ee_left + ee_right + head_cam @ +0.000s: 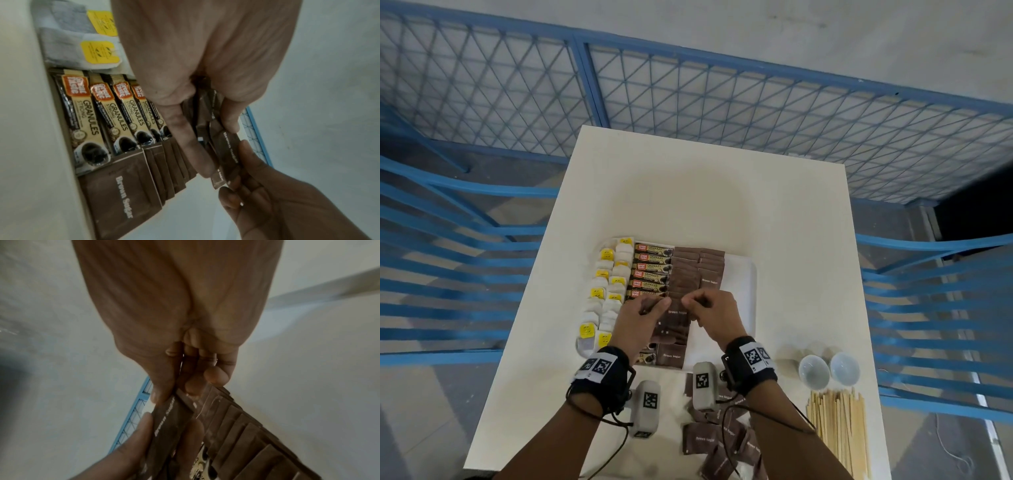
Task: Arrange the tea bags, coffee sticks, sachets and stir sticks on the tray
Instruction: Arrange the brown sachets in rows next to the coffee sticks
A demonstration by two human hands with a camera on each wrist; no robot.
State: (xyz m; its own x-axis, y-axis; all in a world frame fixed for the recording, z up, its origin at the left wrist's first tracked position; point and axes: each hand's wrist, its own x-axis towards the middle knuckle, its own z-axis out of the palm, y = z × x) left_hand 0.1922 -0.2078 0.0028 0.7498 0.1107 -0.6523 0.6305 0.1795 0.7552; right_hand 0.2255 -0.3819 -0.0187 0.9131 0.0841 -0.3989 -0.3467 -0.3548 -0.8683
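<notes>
Hands meet over the middle of the white rectangular plastic tray (739, 274), and the risk sits in the small bundle they share. The left hand (635, 322) has thumb and fingers curled round a fanned clutch of brown paper sugar sachets (213, 123), while the right hand (717, 317) pinches one sachet from that clutch between thumb and fingertips (160, 394); both grips are closed on paper, neither is slack. If the single sachet is drawn out too briskly, its neighbours could come with it and drop across the overlapped brown rows (690, 270) already laid down the tray's centre, knocking their stepped edges out of line. These packets look thin and slick, so a loosened left grip would probably spill the whole fan at once. Just to the left lie the black-and-gold coffee sticks (652, 270), and beyond them the white tea bags with yellow tags (604, 291); a wrist or heel of the hand dragging low over them could shunt them sideways. The bare strip on the tray's right edge seems meant for the pale wooden stir sticks (837, 431), which wait on the white table (705, 192) near two small white cups (828, 370); letting the sachet rows creep rightward would likely crowd that space. More loose sachets (722, 442) lie under the right forearm, where a careless sweep might push them off the near edge.
</notes>
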